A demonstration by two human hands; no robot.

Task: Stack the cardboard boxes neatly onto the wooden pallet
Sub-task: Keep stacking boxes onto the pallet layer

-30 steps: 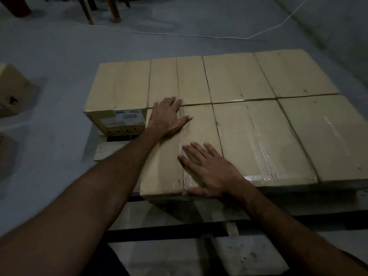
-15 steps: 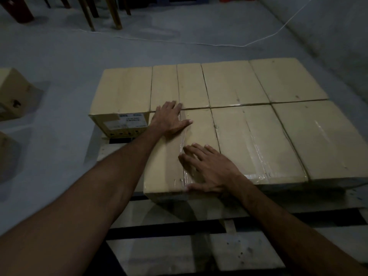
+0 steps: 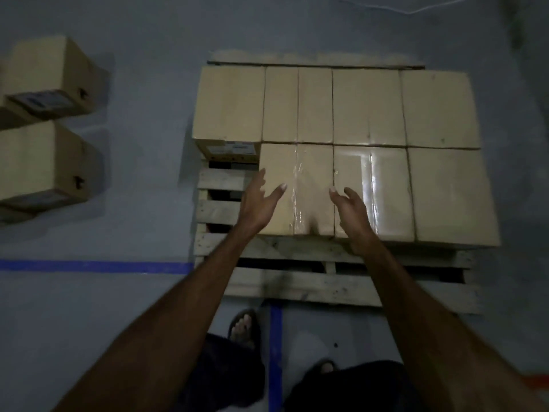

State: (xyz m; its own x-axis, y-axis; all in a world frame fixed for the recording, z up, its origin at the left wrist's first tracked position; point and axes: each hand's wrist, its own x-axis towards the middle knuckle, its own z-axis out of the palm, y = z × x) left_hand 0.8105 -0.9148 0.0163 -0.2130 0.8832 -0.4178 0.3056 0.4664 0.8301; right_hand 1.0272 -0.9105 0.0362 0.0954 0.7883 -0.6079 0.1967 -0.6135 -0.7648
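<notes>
Two spare cardboard boxes (image 3: 44, 126) on floor, far left. Wooden pallet (image 3: 341, 288) with front-left slot bare. Left hand (image 3: 258, 208), right hand (image 3: 350, 209): fingers spread, empty, above taped box (image 3: 297, 188). Next box best set flush into that slot.

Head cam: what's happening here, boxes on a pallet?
A person is loading cardboard boxes onto a wooden pallet. Seven boxes sit on it in two rows; the near-left slot is bare slats. Both hands hang open and empty above the near-row box: left hand, right hand. Two more boxes wait on the floor to the left.
</notes>
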